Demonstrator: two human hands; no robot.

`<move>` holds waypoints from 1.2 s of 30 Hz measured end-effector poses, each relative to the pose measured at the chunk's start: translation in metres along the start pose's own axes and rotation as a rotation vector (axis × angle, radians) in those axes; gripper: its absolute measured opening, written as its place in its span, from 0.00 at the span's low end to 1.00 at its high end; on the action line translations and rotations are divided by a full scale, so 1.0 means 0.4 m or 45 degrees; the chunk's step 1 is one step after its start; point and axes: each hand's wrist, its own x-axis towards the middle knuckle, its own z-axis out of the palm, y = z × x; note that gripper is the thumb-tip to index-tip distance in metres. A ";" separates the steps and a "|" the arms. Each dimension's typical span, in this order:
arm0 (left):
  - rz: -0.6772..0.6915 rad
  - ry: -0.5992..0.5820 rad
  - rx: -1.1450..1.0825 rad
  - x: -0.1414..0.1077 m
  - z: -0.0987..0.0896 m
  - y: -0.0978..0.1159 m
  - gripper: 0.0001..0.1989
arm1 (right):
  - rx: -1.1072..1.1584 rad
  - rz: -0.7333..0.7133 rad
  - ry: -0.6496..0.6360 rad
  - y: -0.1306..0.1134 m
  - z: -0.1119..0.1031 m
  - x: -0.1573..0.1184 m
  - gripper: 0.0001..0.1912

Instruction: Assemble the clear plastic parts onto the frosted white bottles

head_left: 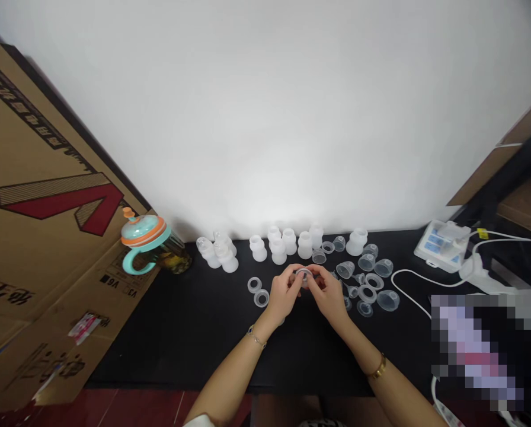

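Both hands meet near the middle of the black table. My left hand (285,292) and my right hand (326,292) pinch a small translucent ring-shaped part (304,274) between thumbs and fingers. Behind them stand several white bottles (278,252). Two loose rings (261,298) lie left of my left hand. To the right of my right hand are several clear domed caps (383,267), more rings (367,293) and small clear nipples (353,291). Several bottles with clear tops (226,257) are grouped at the left.
A jug with a teal and orange lid (144,230) stands at the left beside a big cardboard box (47,178). At the right are a white case (441,245), a white cable (411,271) and a blurred item. The black table (176,344) meets a white wall.
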 end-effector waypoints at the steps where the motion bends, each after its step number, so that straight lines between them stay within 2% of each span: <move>1: 0.000 -0.001 0.000 0.000 0.000 0.000 0.18 | 0.003 -0.001 0.002 -0.001 0.000 0.000 0.14; 9: -0.008 0.019 -0.001 0.001 0.001 0.007 0.19 | 0.000 0.020 -0.011 0.001 -0.003 0.001 0.16; 17: 0.022 0.119 0.008 -0.008 0.003 0.008 0.19 | 0.132 0.093 -0.029 0.021 0.003 -0.002 0.24; 22: 0.063 0.095 0.106 -0.015 0.002 0.013 0.18 | 0.080 0.063 -0.040 0.018 0.002 -0.004 0.20; 36: 0.074 0.048 0.179 -0.017 0.002 0.001 0.18 | -0.046 -0.037 0.042 0.008 -0.003 0.001 0.18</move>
